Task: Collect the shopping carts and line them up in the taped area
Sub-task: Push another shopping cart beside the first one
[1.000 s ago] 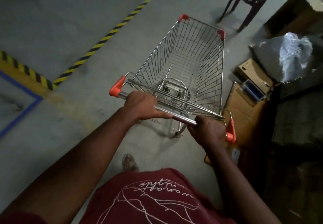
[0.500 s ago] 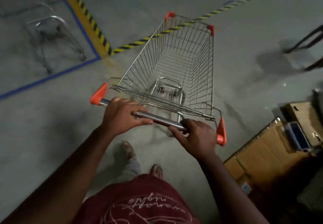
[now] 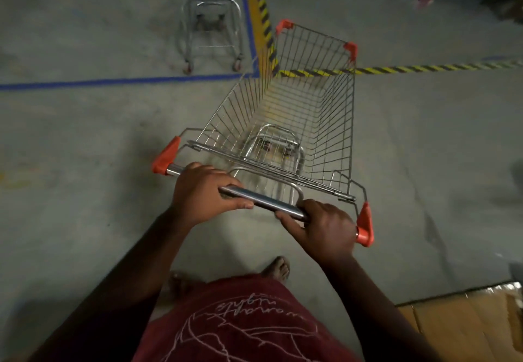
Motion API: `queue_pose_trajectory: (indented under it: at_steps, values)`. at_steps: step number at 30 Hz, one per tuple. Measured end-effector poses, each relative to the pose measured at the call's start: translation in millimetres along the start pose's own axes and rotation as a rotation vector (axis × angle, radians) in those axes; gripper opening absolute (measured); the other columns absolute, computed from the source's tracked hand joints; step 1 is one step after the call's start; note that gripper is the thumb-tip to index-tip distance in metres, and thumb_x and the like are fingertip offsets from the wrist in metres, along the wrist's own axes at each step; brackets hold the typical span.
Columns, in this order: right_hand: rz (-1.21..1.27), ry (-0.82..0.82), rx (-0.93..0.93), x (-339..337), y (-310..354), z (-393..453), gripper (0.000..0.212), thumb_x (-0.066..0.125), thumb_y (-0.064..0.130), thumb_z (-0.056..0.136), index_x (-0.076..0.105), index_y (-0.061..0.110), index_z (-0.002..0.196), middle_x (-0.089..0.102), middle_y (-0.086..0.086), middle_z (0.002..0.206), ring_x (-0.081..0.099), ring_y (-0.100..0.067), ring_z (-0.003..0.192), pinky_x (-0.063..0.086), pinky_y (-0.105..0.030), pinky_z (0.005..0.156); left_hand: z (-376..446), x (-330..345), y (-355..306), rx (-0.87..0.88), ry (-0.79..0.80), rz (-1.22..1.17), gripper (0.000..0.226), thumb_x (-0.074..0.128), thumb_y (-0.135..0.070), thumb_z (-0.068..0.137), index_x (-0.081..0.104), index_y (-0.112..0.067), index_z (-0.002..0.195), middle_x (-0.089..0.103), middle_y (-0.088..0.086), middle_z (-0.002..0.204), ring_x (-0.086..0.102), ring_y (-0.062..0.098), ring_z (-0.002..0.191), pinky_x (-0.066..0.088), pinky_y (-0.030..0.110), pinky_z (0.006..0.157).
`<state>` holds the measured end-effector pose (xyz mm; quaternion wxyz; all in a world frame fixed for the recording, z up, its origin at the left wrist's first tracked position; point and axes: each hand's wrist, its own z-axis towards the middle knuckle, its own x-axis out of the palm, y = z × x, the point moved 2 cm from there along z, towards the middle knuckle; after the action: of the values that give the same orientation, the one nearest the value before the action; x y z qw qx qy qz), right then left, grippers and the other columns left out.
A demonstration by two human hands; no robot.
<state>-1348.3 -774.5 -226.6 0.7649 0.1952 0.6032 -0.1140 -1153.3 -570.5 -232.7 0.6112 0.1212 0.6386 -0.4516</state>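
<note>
**While both hands grip the handle, a wire cart points at the corner of the taped bay**

With its nose aimed toward the corner where the floor tapes meet, the wire shopping cart (image 3: 297, 112) stands on the grey concrete floor (image 3: 85, 163), outside the marked bay. Its basket has nothing in it, and orange plastic caps sit on the two front corners and at both ends of the chrome handle bar (image 3: 263, 202). The front end of the basket overlaps the yellow-and-black hazard tape (image 3: 261, 16) in view, though I cannot tell whether the wheels stand on it.

The person's left hand (image 3: 203, 192) wraps the bar near its left orange cap, fingers curled over the top and thumb lying along the near side. The right hand (image 3: 325, 227) clutches the bar's right end, just beside the other orange cap, thumb stretched along the underside of the tube. Both arms reach forward from a dark red printed shirt (image 3: 240, 325), and a bare foot (image 3: 278, 268) shows on the floor below the handle.

Beyond the blue tape line (image 3: 127, 81), inside the taped area, a second cart frame (image 3: 210, 22) stands on its castors, well apart from the held cart. More hazard tape runs off to the right behind the basket. Flattened cardboard (image 3: 467, 313) lies at the lower right edge.
</note>
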Motion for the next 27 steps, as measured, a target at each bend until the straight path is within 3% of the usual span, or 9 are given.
queue_pose_trajectory:
  at_steps: [9, 15, 19, 22, 27]
  values:
    - [0.021, 0.084, -0.166, 29, 169, 2, 0.061, 0.044, 0.081, 0.093, 0.068, 0.026, 0.079, 0.059, 0.01, 0.061, 0.057, -0.013, 0.052, 0.047, -0.028, 0.052, -101, -81, 131, -0.1, -0.089, 0.009, 0.056, 0.064, -0.09, 0.071, 0.079, -0.038, 0.088, 0.071, -0.02, 0.077, 0.064, 0.003, 0.077, 0.033, 0.026, 0.079]
    - [0.095, 0.209, -0.199, 46, 286, 3, 0.066, 0.044, 0.09, 0.086, 0.069, 0.029, 0.08, 0.062, 0.009, 0.058, 0.061, -0.013, 0.052, 0.05, -0.027, 0.05, -163, -139, 219, -0.228, -0.033, 0.06, 0.061, 0.057, -0.094, 0.071, 0.074, -0.036, 0.083, 0.067, -0.02, 0.072, 0.06, 0.0, 0.072, 0.041, 0.033, 0.08]
    - [0.081, 0.394, -0.242, 51, 347, 19, 0.073, 0.031, 0.098, 0.08, 0.061, 0.032, 0.086, 0.064, 0.011, 0.066, 0.065, -0.009, 0.063, 0.057, -0.032, 0.065, -197, -167, 268, -0.33, -0.049, 0.094, 0.066, 0.058, -0.098, 0.064, 0.073, -0.036, 0.079, 0.066, -0.018, 0.069, 0.063, 0.001, 0.07, 0.042, 0.033, 0.079]
    - [0.115, 0.526, -0.28, 54, 384, 44, 0.072, 0.035, 0.098, 0.078, 0.062, 0.031, 0.089, 0.065, 0.011, 0.071, 0.064, -0.007, 0.068, 0.053, -0.03, 0.069, -210, -185, 293, -0.363, -0.114, 0.136, 0.065, 0.056, -0.096, 0.064, 0.073, -0.034, 0.075, 0.065, -0.016, 0.065, 0.063, 0.007, 0.064, 0.04, 0.03, 0.072]
    - [0.142, 0.521, -0.37, 75, 430, 93, 0.07, 0.035, 0.101, 0.073, 0.053, 0.034, 0.076, 0.061, 0.012, 0.066, 0.062, -0.006, 0.064, 0.054, -0.03, 0.065, -211, -203, 338, -0.354, -0.203, 0.146, 0.059, 0.064, -0.087, 0.067, 0.08, -0.034, 0.085, 0.072, -0.013, 0.076, 0.067, 0.013, 0.071, 0.042, 0.033, 0.072]
